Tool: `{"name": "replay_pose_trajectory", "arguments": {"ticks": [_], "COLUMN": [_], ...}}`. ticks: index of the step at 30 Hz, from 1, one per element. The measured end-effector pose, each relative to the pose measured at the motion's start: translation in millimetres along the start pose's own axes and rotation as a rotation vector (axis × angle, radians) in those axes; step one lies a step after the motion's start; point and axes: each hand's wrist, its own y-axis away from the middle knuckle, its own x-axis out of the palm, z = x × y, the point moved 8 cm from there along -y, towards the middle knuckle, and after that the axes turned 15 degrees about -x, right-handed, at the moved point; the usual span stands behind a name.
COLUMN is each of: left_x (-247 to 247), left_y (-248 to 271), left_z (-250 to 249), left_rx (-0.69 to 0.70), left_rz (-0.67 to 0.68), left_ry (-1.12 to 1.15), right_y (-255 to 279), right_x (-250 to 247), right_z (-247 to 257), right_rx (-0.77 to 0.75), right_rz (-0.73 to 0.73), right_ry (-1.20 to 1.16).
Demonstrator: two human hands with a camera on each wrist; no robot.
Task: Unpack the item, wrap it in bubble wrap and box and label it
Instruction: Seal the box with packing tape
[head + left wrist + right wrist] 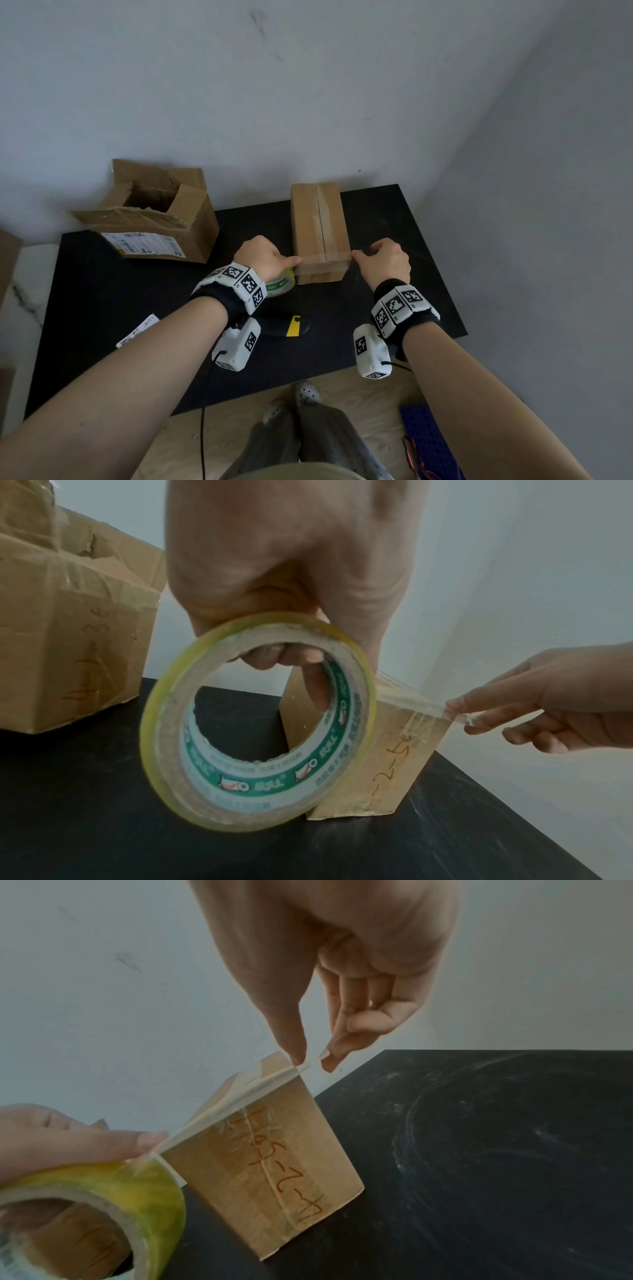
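Head view, left to right: the torn carton (154, 212) sits emptied. My left hand (263, 255) has its grip through the tape roll (282, 284); my right hand (385, 258) pinches the tape end across the closed box (320, 226) on the tabletop (394, 222). Sealing nearly done, I judge; labelling remains.

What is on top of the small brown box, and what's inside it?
A strip of clear tape lies across the small box's top near edge, stretched between the roll in the left hand and the right hand's pinch. The closed flaps hide whatever is inside.
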Motion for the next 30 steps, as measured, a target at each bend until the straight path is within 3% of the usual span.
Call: {"name": "replay_pose_trajectory", "arguments": {"ticks": [8, 12, 15, 17, 21, 25, 30], "left_x": [-4.0, -3.0, -3.9, -4.5, -6.7, -5.3, -6.6], "left_y": [3.2, 5.8, 7.6, 7.9, 9.8, 9.2, 2.5], "left_z": [-0.8, -6.4, -5.9, -4.5, -5.2, -1.7, 1.0], "left_rx": [-0.008, 0.019, 0.021, 0.027, 0.073, 0.094, 0.129], "left_rz": [-0.010, -0.014, -0.003, 0.053, 0.170, 0.313, 0.359], "left_ry": [-0.030, -0.041, -0.027, 0.035, 0.116, 0.168, 0.070], "right_y": [0.7, 13.8, 36.1, 47.4, 49.8, 49.0, 46.6], "right_x": [-10.5, 0.5, 33.2, 53.0, 79.3, 85.6, 83.5], "right_z": [3.0, 46.1, 79.0, 83.7, 73.4, 71.2, 68.7], "right_rx": [-0.139, -0.533, -0.861, -0.993, -1.066, -1.079, -1.101], "right_rz": [-0.085, -0.047, 0.153, 0.283, 0.418, 0.384, 0.364], "right_ry": [-0.009, -0.054, 0.088, 0.204, 0.407, 0.445, 0.401]}}
